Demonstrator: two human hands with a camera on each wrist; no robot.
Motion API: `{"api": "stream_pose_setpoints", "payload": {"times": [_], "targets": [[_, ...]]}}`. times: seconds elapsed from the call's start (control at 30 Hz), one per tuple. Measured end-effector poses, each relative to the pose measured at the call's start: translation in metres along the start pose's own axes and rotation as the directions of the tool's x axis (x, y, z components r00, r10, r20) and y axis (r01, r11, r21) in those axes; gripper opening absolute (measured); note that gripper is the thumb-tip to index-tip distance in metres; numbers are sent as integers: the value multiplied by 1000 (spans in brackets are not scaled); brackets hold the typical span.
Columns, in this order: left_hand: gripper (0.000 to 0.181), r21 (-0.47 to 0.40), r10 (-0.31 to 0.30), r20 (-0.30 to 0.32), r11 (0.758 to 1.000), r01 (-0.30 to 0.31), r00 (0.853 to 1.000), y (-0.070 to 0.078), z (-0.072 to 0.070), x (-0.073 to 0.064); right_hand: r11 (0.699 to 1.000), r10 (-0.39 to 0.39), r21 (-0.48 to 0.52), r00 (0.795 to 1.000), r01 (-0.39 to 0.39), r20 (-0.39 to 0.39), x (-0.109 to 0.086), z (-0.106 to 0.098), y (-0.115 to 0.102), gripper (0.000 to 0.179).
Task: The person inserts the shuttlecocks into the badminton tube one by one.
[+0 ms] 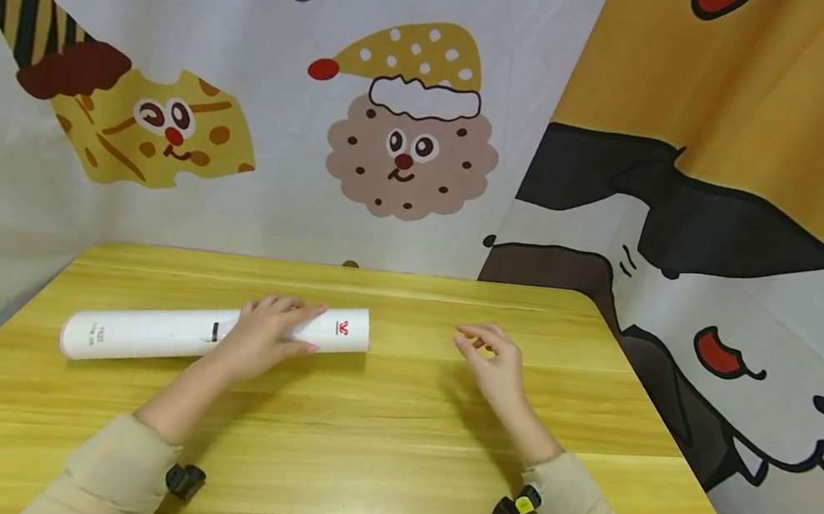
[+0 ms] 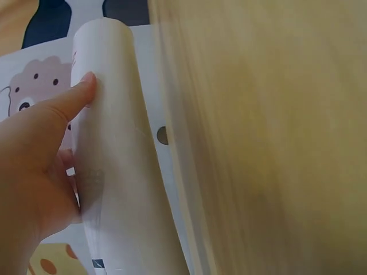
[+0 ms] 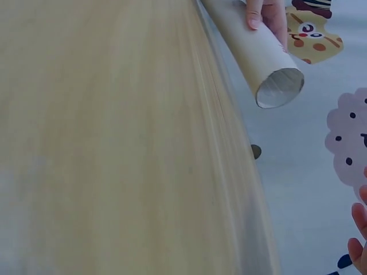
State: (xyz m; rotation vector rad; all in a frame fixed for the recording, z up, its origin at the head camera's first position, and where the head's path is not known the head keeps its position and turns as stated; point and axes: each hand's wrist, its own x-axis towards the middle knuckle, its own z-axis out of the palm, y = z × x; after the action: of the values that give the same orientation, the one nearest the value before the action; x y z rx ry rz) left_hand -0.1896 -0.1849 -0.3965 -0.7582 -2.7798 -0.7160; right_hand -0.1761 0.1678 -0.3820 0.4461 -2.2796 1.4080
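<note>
A long white cardboard tube (image 1: 155, 334) lies crosswise over the left half of the table. Its right end carries a red logo, and small print runs near the left end. My left hand (image 1: 263, 338) grips it right of its middle, thumb on the near side, fingers over the far side. In the left wrist view the thumb (image 2: 86, 90) presses along the tube (image 2: 117, 149). The right wrist view shows the tube's open, hollow end (image 3: 281, 87). My right hand (image 1: 495, 362) hovers apart from the tube, fingers loosely bent, holding nothing.
The light wooden table (image 1: 374, 471) has rounded far corners. Behind it hangs a white curtain (image 1: 241, 13) with cartoon prints, and a yellow, black and white printed curtain (image 1: 732, 157) borders the right side. Black wrist cameras (image 1: 185, 481) sit at both sleeves.
</note>
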Motion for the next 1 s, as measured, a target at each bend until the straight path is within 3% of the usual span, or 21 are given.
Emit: {"api": "stream_pose_setpoints", "payload": {"times": [1.0], "targets": [[64, 27, -63, 78, 998, 61, 995, -12, 8, 2, 996, 77, -41, 996, -75, 49, -4, -24, 7, 20]]}}
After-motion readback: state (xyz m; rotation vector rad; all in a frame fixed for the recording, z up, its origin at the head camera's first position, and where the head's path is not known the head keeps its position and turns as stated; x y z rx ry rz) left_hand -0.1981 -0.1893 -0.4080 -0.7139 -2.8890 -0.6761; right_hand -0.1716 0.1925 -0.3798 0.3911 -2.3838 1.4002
